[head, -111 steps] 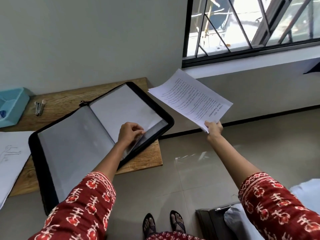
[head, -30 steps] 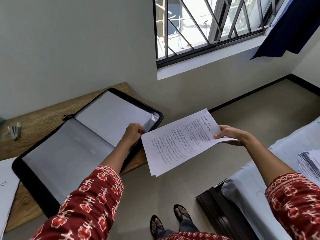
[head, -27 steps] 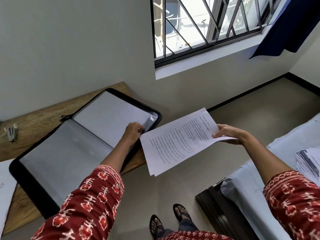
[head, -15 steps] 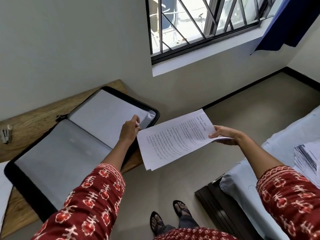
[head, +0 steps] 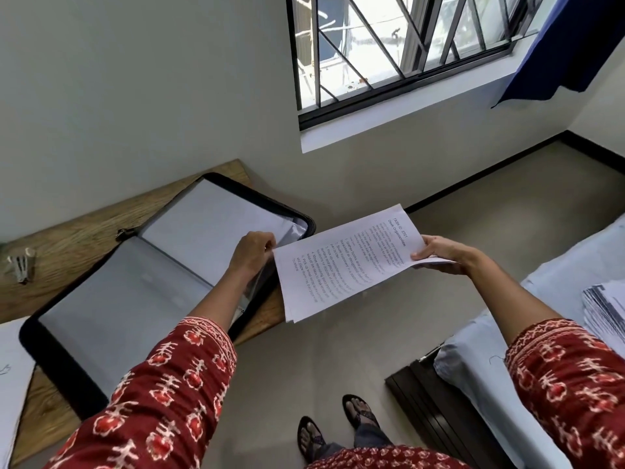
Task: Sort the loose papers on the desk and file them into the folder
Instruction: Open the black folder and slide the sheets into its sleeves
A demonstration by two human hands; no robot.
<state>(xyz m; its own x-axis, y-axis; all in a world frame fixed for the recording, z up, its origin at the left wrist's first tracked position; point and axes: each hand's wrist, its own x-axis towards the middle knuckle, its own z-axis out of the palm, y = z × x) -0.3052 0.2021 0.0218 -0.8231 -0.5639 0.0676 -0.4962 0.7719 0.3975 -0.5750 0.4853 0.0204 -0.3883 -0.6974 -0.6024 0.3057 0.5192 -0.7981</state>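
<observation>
- Head view: folder point(head: 142, 286) is lying open on the wooden tabletop point(head: 71, 238), its right end overhanging the edge.
- Left hand point(head: 252, 255) is sitting at the folder's right edge, fingers curled on what looks like a clear sleeve, holding it open; exact pinch is hard to tell.
- Right hand point(head: 436, 253) is holding a thin stack of printed papers point(head: 345, 262) in the air, right of the folder, thumb on top, fingers clamped underneath.
- Stack's left edge is just beside the left hand.
- Step in hand, by my read: feeding the stack into the sleeve.
- Next move is calling for lining up the leading edge with the opening and sliding left, flat, without buckling.
- More sheets are lying at the tabletop's left point(head: 10, 377).
</observation>
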